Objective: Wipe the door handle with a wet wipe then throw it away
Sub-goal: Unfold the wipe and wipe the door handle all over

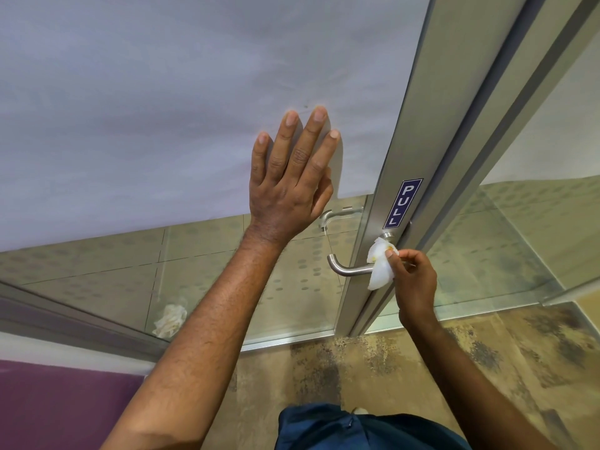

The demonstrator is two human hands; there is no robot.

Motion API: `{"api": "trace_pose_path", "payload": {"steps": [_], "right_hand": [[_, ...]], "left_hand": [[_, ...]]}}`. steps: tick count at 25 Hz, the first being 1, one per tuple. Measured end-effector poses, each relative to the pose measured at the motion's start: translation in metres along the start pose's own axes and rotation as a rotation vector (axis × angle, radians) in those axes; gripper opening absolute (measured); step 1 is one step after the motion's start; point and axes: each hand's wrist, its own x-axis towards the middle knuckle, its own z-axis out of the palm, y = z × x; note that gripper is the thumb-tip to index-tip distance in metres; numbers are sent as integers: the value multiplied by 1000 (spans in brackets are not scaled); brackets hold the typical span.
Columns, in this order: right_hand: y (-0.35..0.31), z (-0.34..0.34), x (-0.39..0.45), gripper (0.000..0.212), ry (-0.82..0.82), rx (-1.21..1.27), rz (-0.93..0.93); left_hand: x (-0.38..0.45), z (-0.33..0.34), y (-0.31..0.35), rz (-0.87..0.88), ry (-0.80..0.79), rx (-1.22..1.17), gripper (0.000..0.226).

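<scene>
A brushed-metal lever door handle [349,269] sticks out to the left from the aluminium door frame [386,203], under a blue PULL sticker [402,203]. My right hand [414,280] pinches a white wet wipe [380,267] with a yellowish stain and presses it against the handle near its base. My left hand [292,177] lies flat with fingers spread on the frosted glass door panel [162,108], left of the frame.
Through the clear lower glass I see a second handle [337,216] on the far side and a crumpled white cloth [170,319] on the floor. A purple surface [58,404] sits at the bottom left. Mottled beige floor [487,362] lies below the door.
</scene>
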Motion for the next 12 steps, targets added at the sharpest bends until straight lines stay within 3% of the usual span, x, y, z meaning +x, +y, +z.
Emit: {"api": "trace_pose_path", "payload": {"steps": [5,10,12], "right_hand": [[-5,-3,8,14,27,64,127],[-10,-9,-4,33,-190,-386,-172],[-14,-11,-1,39,-198,-412,-185]], "left_hand": [[0,-1,1,-9,-4,-1,61],[0,1,1,-12,4,4,60],[0,1,1,-11,6,5,60]]}}
